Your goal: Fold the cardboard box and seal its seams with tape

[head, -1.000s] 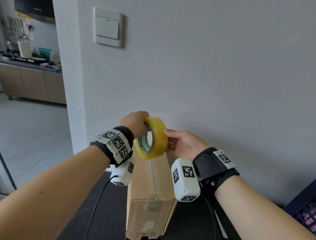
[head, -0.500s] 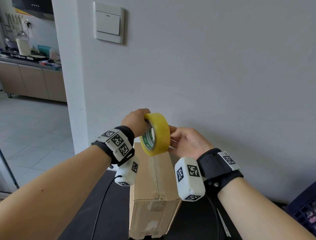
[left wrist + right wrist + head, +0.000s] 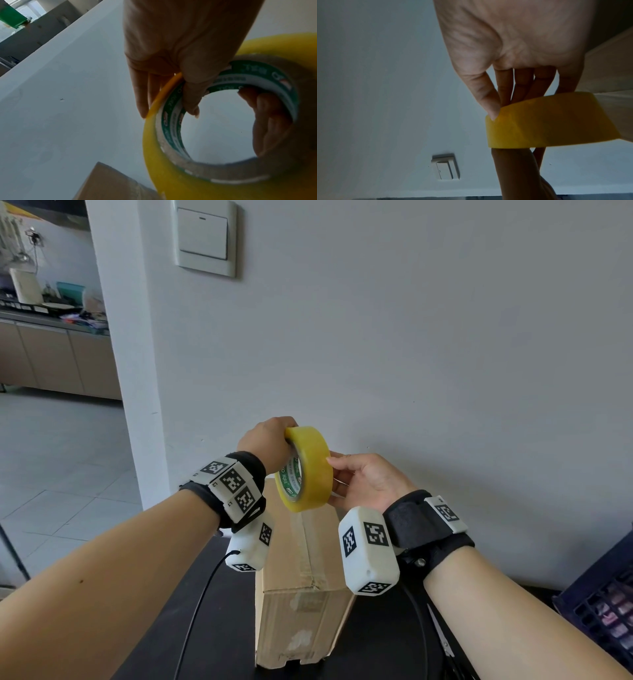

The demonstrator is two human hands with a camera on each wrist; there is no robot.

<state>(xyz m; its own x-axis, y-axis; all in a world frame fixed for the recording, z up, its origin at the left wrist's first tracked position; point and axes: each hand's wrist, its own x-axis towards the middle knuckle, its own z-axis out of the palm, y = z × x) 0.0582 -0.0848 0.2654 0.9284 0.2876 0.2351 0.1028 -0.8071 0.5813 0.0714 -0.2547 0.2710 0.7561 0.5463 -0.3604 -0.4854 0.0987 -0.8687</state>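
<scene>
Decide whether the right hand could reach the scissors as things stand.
Probably yes: the scissors lie uncovered just under the right hand's forearm. It must first let go of the tape.

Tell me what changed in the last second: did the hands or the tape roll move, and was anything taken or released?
Little changed. The tape roll turned slightly between the hands, above the cardboard box. The right hand shifted its fingertips along the roll's outer face. The left hand kept its grip on the roll's rim. Nothing was released. The box stayed on the dark table.
</scene>
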